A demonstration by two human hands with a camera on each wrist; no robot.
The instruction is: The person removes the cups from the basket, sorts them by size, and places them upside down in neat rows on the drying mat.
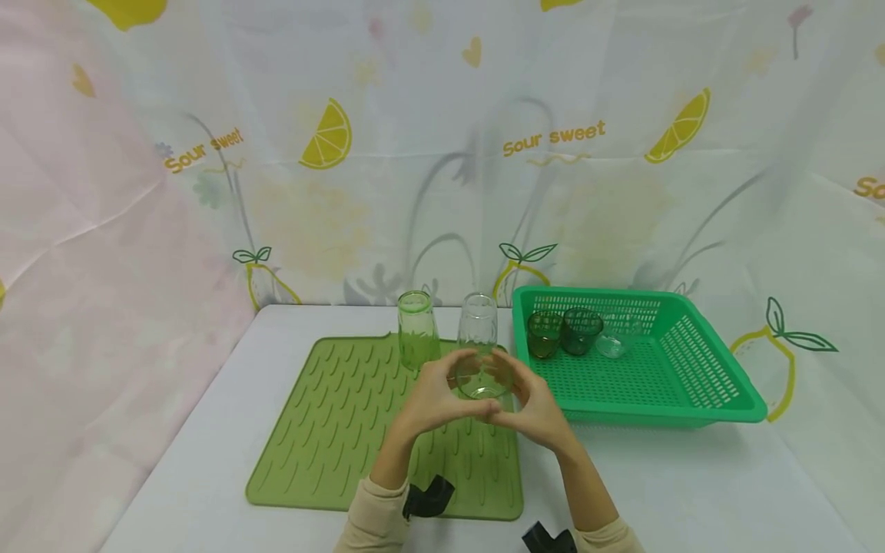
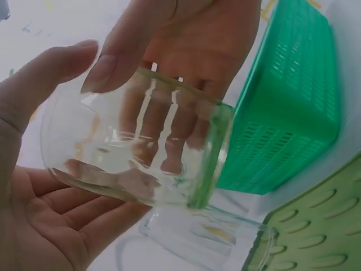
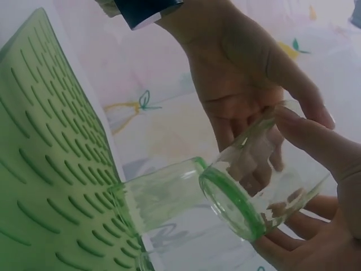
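Both hands hold a short, clear drinking glass (image 1: 484,384) with a faint green tint over the back right of the green mat (image 1: 332,445). My left hand (image 1: 434,395) curves round its left side and my right hand (image 1: 538,407) round its right, thumbs meeting at the near side. In the right wrist view, the thick green end of the glass (image 3: 231,197) points toward the mat. Behind the hands stands a tall clear glass (image 1: 477,319), its lower part overlapped by the held one. Left of it, a tall green glass (image 1: 418,334) stands on the mat.
A green plastic basket (image 1: 657,415) sits on the table to the right of the mat. Inside it are an amber-green glass (image 1: 544,334), a dark green glass (image 1: 581,332) and a clear glass cup (image 1: 612,344). A printed cloth (image 1: 429,192) hangs behind the white table (image 1: 207,430).
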